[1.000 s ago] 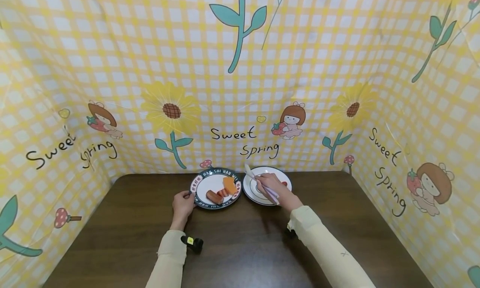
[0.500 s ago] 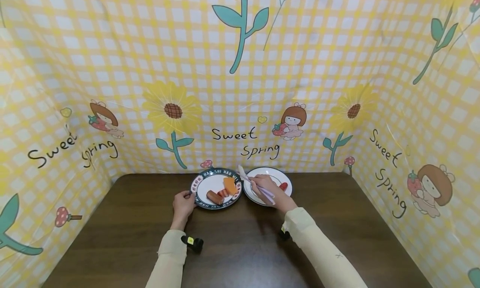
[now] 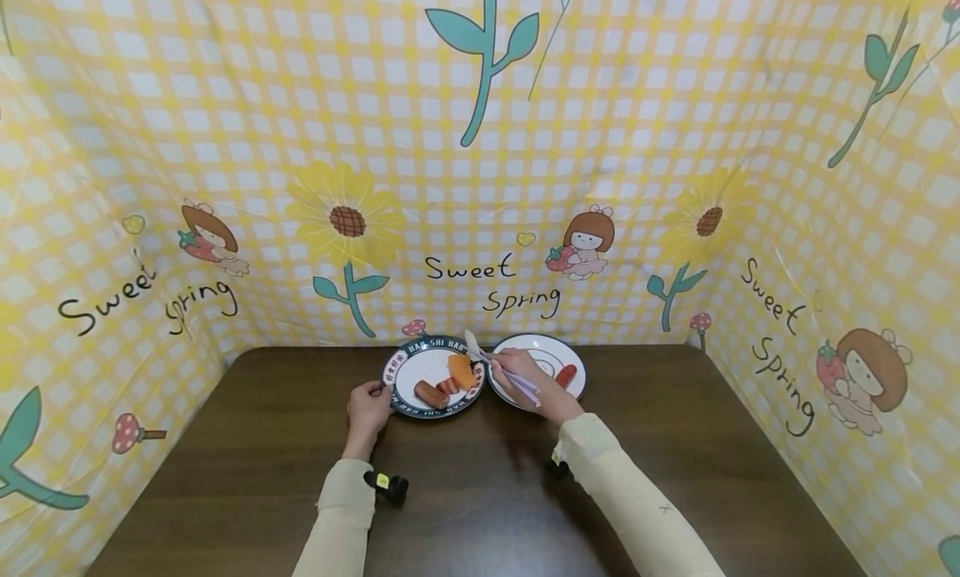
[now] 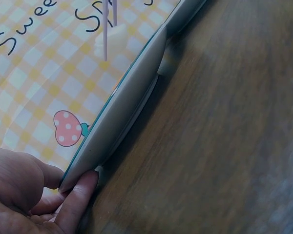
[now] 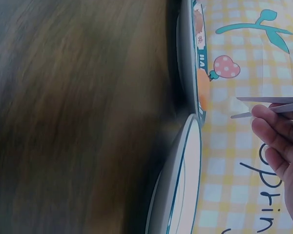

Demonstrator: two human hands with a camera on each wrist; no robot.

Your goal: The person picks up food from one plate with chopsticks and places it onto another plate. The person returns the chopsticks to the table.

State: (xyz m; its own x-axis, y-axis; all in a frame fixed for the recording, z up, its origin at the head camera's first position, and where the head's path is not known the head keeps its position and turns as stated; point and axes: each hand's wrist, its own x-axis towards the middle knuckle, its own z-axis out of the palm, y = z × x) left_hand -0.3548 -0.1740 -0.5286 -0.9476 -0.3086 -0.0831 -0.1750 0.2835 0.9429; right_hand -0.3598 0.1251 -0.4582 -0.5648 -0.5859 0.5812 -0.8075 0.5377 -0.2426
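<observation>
My left hand (image 3: pixel 369 410) pinches the left edge of a dark-rimmed plate (image 3: pixel 397 367); in the left wrist view its thumb and fingers take the rim from both sides. On that plate lie a brown sausage piece (image 3: pixel 431 394), a smaller red-striped piece (image 3: pixel 448 385) and an orange piece (image 3: pixel 461 372). My right hand (image 3: pixel 525 373) holds lavender chopsticks (image 4: pixel 105 29). Between their tips is a whitish piece of food (image 4: pixel 111 43), raised over the right edge of the dark-rimmed plate. A red sausage-like piece (image 3: pixel 566 375) lies on the white plate (image 3: pixel 536 341) beneath my right hand.
Both plates stand side by side at the back of the brown wooden table (image 3: pixel 465 494), their rims close together. A yellow checked cloth (image 3: pixel 480 185) with printed flowers hangs behind and along both sides. Dark wrist devices show at both sleeves.
My right hand has moved left with the chopsticks and the whitish piece, from over the white plate to the dark-rimmed plate's edge. The left hand keeps its grip on the rim.
</observation>
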